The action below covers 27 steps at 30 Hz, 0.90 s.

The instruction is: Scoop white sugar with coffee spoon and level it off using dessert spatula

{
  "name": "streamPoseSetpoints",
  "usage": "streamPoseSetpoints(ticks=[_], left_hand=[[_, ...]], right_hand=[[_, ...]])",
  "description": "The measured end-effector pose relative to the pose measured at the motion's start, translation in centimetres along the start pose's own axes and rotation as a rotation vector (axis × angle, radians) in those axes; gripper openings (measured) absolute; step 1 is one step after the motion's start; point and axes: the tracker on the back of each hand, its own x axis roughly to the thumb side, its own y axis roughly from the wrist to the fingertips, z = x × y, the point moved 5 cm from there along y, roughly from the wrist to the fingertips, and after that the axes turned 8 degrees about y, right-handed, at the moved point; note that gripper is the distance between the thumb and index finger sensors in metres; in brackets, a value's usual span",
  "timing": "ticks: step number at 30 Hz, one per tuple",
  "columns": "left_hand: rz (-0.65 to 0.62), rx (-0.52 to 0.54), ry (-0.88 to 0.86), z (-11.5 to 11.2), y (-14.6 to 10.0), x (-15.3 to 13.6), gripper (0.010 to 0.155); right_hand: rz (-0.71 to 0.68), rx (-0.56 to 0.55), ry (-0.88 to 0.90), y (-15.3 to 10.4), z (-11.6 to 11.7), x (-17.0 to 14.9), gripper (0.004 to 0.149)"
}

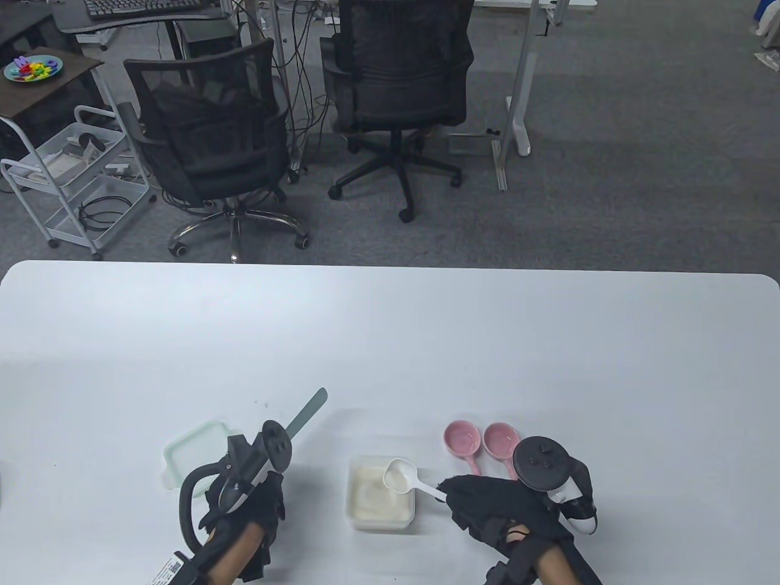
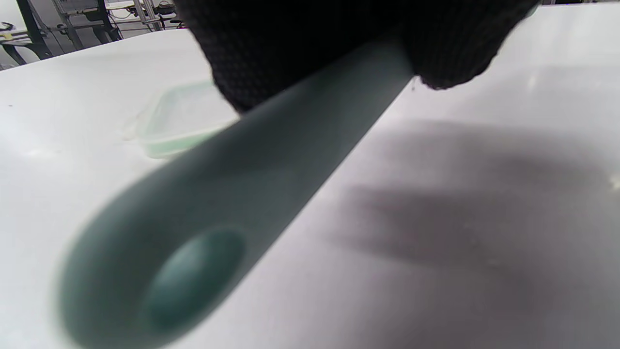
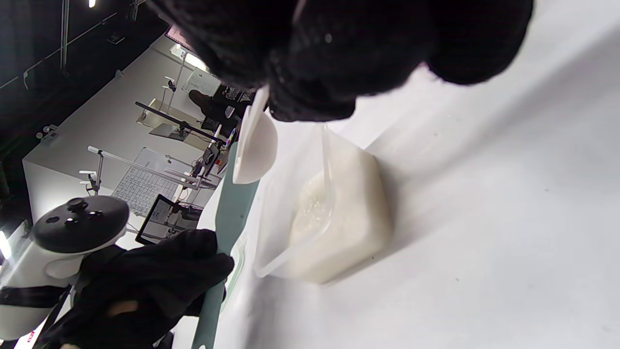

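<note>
Left hand (image 1: 244, 509) clenched round dessert spatula (image 1: 308, 411), blade pointing away beyond grip. Sugar container (image 1: 381, 493) between hands. Right hand (image 1: 496, 506) pinches coffee spoon (image 1: 402, 475), bowl over sugar. Risk: tilted spoon or hard spatula swipe spills grains onto table (image 1: 390, 341).

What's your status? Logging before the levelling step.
Right hand holds coffee spoon over sugar container. Left hand grips dessert spatula, clear of spoon. Nothing between them.
</note>
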Motion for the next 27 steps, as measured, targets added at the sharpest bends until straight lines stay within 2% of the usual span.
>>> streamPoseSetpoints(ticks=[11, 22, 24, 27], left_hand=[[0.042, -0.056, 0.101, -1.7, 0.4, 1.1, 0.056], [0.067, -0.087, 0.149, -1.5, -0.3, 1.1, 0.058], [0.052, -0.036, 0.128, -0.7, -0.8, 1.0, 0.064], [0.002, 0.096, 0.053, 1.0, -2.0, 1.2, 0.074]], right_hand=[[0.011, 0.004, -0.021, 0.1, 0.3, -0.1, 0.046], [0.014, 0.010, -0.025, 0.2, 0.4, -0.1, 0.046], [0.013, 0.009, -0.024, 0.2, 0.4, 0.0, 0.046], [0.011, 0.010, -0.022, 0.2, 0.5, 0.0, 0.046]])
